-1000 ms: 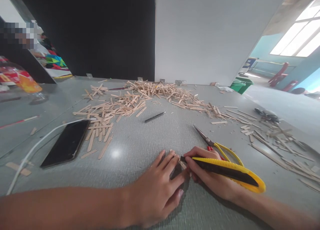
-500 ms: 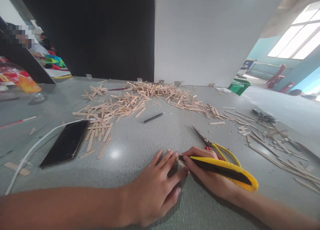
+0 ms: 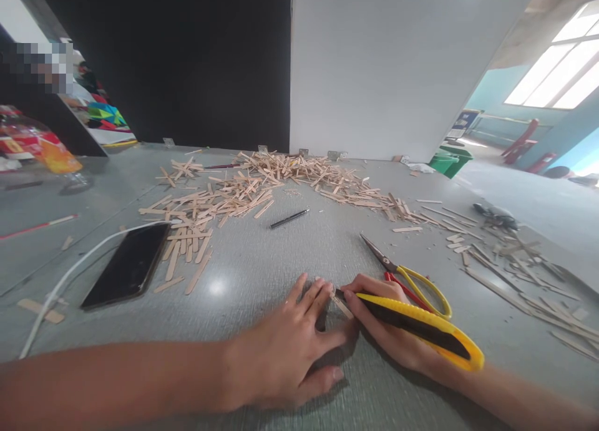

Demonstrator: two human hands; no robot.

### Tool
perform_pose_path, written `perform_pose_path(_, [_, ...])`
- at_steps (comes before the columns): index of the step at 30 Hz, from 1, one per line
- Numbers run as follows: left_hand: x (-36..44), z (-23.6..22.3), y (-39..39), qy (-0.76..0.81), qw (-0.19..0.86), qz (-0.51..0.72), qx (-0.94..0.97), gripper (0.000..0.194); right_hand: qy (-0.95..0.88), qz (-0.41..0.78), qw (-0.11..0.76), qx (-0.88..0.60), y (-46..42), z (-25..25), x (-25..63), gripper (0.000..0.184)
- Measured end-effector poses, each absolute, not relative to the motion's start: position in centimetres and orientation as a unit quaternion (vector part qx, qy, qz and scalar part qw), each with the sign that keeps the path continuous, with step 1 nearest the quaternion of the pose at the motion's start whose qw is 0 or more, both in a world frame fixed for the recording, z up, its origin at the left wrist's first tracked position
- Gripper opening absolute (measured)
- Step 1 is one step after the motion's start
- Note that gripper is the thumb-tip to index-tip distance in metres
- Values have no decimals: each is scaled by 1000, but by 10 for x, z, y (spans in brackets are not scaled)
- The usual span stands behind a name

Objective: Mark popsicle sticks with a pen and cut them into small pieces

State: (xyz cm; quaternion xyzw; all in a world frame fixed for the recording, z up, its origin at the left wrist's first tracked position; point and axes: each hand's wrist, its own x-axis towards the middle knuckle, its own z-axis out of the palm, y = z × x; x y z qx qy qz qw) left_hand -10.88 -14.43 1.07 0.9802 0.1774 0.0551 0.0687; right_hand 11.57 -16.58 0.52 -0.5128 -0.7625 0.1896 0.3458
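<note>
Wooden strip (image 3: 344,307) lies on the counter (image 3: 262,250) in the narrow gap between the left grip (image 3: 294,348) and the right grip (image 3: 387,333). The left grip has its fingers spread and its thumb well apart, the fingertips at the strip's far end; whether each one presses on it is partly hidden. The right grip is clamped on a yellow cutter (image 3: 423,325), its dark tip at the strip, just beside the left fingertips.

The main risk looks like a slip: if the blade skids off so thin a piece, it could nick the left grip. Light holding could let the strip turn, and too much force could split it crookedly. Scissors (image 3: 387,264) lie just beyond the right grip and could snag its knuckles.

Compared with 0.5 s ago, more of the strip shows between the 2 grips, the left index fingertip sits lower, and the left thumb reaches further out. The cutter's rear end is lower, and more of the scissors' red handle shows. Beyond both grips, the metal pen (image 3: 289,219) and the stick pile (image 3: 299,169) keep their places.
</note>
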Motion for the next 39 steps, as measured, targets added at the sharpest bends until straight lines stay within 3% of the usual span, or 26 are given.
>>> perform_pose_path(9, [-109, 8, -144, 180, 58, 55, 980, 73, -781, 213, 307, -500, -166, 4, 120, 33])
perform_pose_path(24, [-107, 9, -144, 187, 77, 49, 978, 68, -775, 226, 297, -510, -165, 12, 119, 42])
perform_pose_path(39, [-109, 4, -142, 166, 73, 69, 981, 75, -724, 266, 353, -530, -165, -2, 125, 35])
